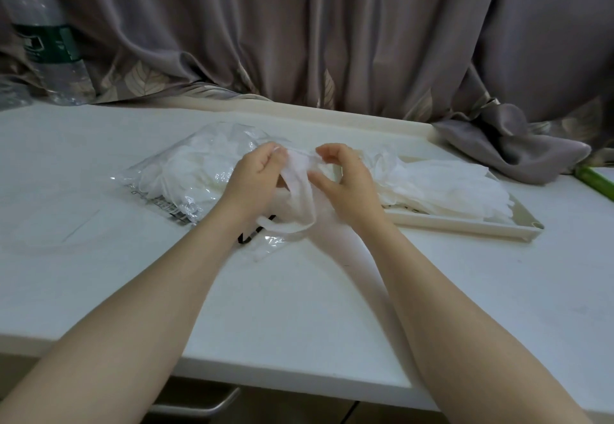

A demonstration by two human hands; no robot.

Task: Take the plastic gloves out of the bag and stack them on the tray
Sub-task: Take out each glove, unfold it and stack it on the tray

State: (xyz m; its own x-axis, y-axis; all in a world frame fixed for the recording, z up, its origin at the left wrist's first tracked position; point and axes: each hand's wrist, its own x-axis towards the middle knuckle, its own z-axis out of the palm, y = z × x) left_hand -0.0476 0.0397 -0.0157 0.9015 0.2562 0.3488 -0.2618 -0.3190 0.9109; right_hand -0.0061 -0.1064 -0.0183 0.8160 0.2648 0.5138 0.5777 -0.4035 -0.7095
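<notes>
Hands: both raised just above the surface, close together, each pinching the same thin plastic glove (pixel 299 187); left hand (pixel 257 181) grips its upper edge with curled fingers, right hand (pixel 342 181) pinches it between thumb and fingertips.
Curtain: grey-mauve fabric (pixel 332 31) with a pale leaf print fills the whole background, its hem bunched on the surface at the far right.
Surface: white and smooth (pixel 299 297), running from the near edge back to a raised cream lip below the curtain.
Bag: clear plastic bag (pixel 186 174) of white gloves lies left of the hands, its open end under the held glove.
Tray: cream, rectangular (pixel 465 225), just right of the hands, carrying a flat stack of gloves (pixel 448 187).
Bottle: clear plastic bottle (pixel 46 44) with a green label, far left corner.
Green object: partly cut off at the right edge (pixel 596 181); cannot tell what it is.
Handle: metal bar (pixel 199 407) below the near edge.
</notes>
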